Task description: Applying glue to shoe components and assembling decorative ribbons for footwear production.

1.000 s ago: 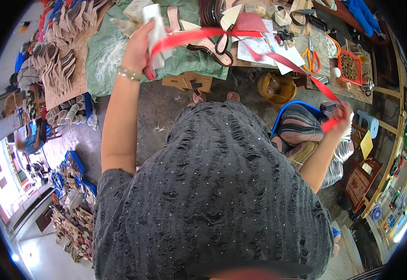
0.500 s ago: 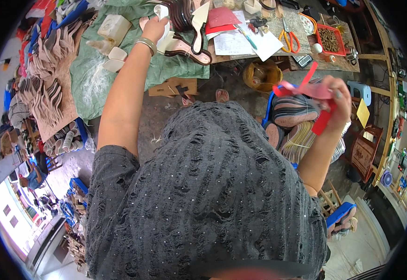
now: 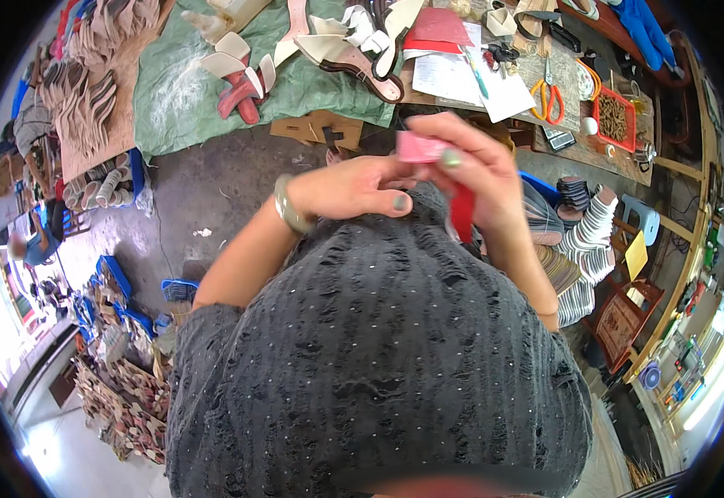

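Observation:
In front of my dark top, both hands meet at chest height. My right hand (image 3: 482, 170) is closed around a red strap (image 3: 461, 212), which hangs below the palm. A pink end piece (image 3: 421, 148) sticks out at its fingertips. Close beside it, my left hand (image 3: 341, 189), with a bracelet on the wrist, points its fingers towards the strap. Its thumb sits lower, apart from the fingers, whose tips are partly hidden. On the green sheet (image 3: 183, 100) lies a red and pink crossed strap piece (image 3: 243, 98), touching pale shaped pieces (image 3: 227, 51).
Dark-rimmed insoles (image 3: 349, 60), papers (image 3: 507, 95), orange-handled scissors (image 3: 548, 100) and a red tray (image 3: 627, 98) of small brown pieces cover the table. Stacked soles (image 3: 577, 241) stand at my right; cut pieces (image 3: 88, 95) lie at far left.
My left hand has left the white piece on the table and come in to the right hand. The right hand has moved left with red strap. The crossed strap piece now shows on the sheet.

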Tool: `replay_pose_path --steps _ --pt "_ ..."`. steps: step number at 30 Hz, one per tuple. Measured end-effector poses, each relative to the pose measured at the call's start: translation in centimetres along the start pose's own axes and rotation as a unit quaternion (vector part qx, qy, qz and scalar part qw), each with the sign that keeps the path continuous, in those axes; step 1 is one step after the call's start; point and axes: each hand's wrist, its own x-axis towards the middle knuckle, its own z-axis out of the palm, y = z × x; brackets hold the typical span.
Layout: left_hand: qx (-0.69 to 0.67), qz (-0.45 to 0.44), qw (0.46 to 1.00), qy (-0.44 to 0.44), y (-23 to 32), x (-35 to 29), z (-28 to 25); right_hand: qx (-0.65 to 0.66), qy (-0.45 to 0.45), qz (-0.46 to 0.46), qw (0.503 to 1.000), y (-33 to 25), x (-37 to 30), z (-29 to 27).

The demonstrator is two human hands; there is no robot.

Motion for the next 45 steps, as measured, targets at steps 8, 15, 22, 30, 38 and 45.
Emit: replay_pose_path --steps 8,15,22,30,38,45 --pt "-0.262 0.201 0.848 0.415 -1.2 -0.4 5.5 -0.219 -0.087 -0.102 0.966 4.6 2.6 1.7" --pt "-0.273 0.198 0.803 0.491 -1.8 -3.3 5.5 -0.310 -0.082 -0.079 0.944 5.6 2.0 2.3" --pt "-0.218 0.160 0.805 0.528 -2.8 -5.4 4.8 -0.510 -0.089 -0.142 0.844 8.1 2.2 4.5" --pt "-0.123 -0.030 0.908 0.399 -6.3 -12.7 4.1 -0.166 -0.135 0.081 0.973 10.3 1.6 5.8" --pt "-0.145 -0.325 0.848 0.393 -18.6 -31.3 2.9 0.232 0.221 -0.096 0.942 7.0 -3.9 -9.2" --pt "0.079 -0.466 0.715 0.515 -29.3 -50.8 0.4 0.073 0.464 -0.295 0.832 -2.1 -13.0 -25.2"
